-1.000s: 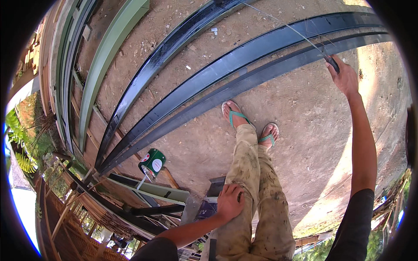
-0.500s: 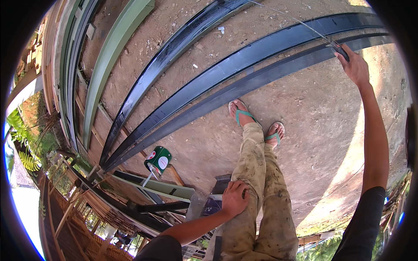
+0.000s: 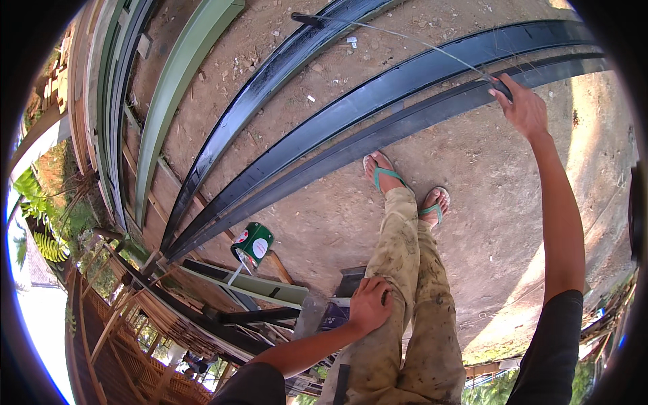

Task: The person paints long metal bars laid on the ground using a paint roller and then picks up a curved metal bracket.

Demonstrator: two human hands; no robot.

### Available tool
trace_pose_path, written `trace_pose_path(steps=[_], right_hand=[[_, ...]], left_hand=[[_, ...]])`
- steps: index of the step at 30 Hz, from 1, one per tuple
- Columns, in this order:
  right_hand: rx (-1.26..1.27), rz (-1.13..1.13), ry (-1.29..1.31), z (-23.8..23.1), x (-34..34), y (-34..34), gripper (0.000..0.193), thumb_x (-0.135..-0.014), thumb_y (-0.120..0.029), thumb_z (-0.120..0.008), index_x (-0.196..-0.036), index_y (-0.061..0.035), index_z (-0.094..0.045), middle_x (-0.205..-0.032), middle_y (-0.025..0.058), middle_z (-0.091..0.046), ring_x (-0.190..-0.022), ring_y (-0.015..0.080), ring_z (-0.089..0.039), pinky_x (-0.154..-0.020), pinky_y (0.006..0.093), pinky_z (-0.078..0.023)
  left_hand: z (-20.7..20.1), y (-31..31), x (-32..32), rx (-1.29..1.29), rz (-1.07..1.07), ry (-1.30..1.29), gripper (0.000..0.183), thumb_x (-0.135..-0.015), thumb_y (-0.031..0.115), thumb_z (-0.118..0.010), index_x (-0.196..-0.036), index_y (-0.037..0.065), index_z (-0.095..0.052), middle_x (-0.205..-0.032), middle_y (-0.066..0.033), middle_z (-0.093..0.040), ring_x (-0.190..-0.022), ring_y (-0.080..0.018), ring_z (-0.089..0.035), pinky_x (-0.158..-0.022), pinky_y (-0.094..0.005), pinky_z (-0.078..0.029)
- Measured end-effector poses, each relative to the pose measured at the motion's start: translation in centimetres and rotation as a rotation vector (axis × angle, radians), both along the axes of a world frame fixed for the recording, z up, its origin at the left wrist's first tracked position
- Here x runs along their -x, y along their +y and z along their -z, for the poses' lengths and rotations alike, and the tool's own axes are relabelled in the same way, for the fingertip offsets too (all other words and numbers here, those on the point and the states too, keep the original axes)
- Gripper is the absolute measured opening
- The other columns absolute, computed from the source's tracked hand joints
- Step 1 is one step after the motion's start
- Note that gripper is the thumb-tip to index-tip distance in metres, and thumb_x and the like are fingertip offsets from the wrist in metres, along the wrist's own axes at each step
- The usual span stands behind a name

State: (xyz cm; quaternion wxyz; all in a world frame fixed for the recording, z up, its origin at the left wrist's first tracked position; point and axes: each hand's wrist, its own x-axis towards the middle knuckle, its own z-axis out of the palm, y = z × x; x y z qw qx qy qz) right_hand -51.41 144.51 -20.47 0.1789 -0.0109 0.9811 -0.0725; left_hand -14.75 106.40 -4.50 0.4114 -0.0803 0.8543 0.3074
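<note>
Black beams (image 3: 378, 108) on dirt ground (image 3: 472, 175), brush at the far one.

We reach our right hand (image 3: 523, 111) out, fingers pinched on a thin brush handle (image 3: 503, 86) touching the far beam. Our left hand (image 3: 370, 304) rests on our left knee, fingers curled loosely, holding nothing. A green can (image 3: 253, 244) sits on a plank near the beams' left ends, well apart from both hands.

Sunlit dirt ground (image 3: 472, 169), wooden railing (image 3: 135, 331)
</note>
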Motion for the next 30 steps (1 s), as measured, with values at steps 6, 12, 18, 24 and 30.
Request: trace_pose_path(steps=[6, 12, 18, 24, 30], right_hand=[[0.096, 0.051, -0.277, -2.8, 1.7, 3.8, 0.052, -0.105, -0.055, -0.058, -0.129, -0.0104, -0.068, -0.088, 0.0189, -0.073, -0.083, 0.042, -0.07, -0.082, 0.0497, -0.055], [0.188, -0.054, -0.203, -5.5, 7.6, -4.5, 0.063, -0.106, -0.055, -0.057, -0.138, -0.0005, -0.064, -0.086, 0.0146, -0.068, -0.065, 0.0311, -0.064, -0.061, 0.0418, -0.054], [-0.005, 0.088, -0.611, -12.9, 15.2, 0.1, 0.072, -0.103, -0.061, -0.059, -0.138, 0.0019, -0.064, -0.123, 0.027, -0.069, -0.08, 0.0305, -0.074, -0.072, 0.0423, -0.059], [-0.111, -0.137, -0.191, -11.7, 13.4, -0.7, 0.071, -0.101, -0.062, -0.061, -0.136, -0.0006, -0.067, -0.136, 0.0243, -0.066, -0.135, 0.0378, -0.058, -0.112, 0.0496, -0.045], [0.043, -0.33, -0.246, -9.8, 11.2, -20.4, 0.052, -0.104, -0.049, -0.059, -0.137, -0.0098, -0.069, -0.121, 0.0214, -0.074, -0.118, 0.0416, -0.069, -0.102, 0.0525, -0.054]], left_hand=[[0.0, -0.5, 0.3, 0.014, -0.027, 0.0, 0.011, -0.087, 0.013, -0.07, -0.098, 0.01, -0.069, -0.11, -0.0055, -0.066, -0.111, -0.0309, -0.062, -0.094, -0.0449, -0.054], [-0.2, -1.0, 1.9, 0.016, -0.003, -0.03, 0.011, -0.088, 0.015, -0.069, -0.098, 0.011, -0.068, -0.109, -0.0052, -0.066, -0.11, -0.0308, -0.063, -0.093, -0.0458, -0.055], [-0.7, -1.5, 2.3, 0.049, -0.055, -0.029, 0.01, -0.089, 0.016, -0.067, -0.097, 0.011, -0.068, -0.109, -0.005, -0.067, -0.11, -0.0307, -0.063, -0.092, -0.0463, -0.055], [-0.2, -1.4, 1.9, 0.029, -0.081, -0.018, 0.01, -0.089, 0.017, -0.066, -0.097, 0.011, -0.067, -0.106, -0.0052, -0.066, -0.11, -0.0301, -0.062, -0.09, -0.047, -0.056], [-0.1, -1.8, 1.8, 0.017, -0.105, -0.039, 0.012, -0.089, 0.018, -0.066, -0.099, 0.011, -0.068, -0.107, -0.0055, -0.066, -0.111, -0.0292, -0.063, -0.09, -0.0472, -0.055]])
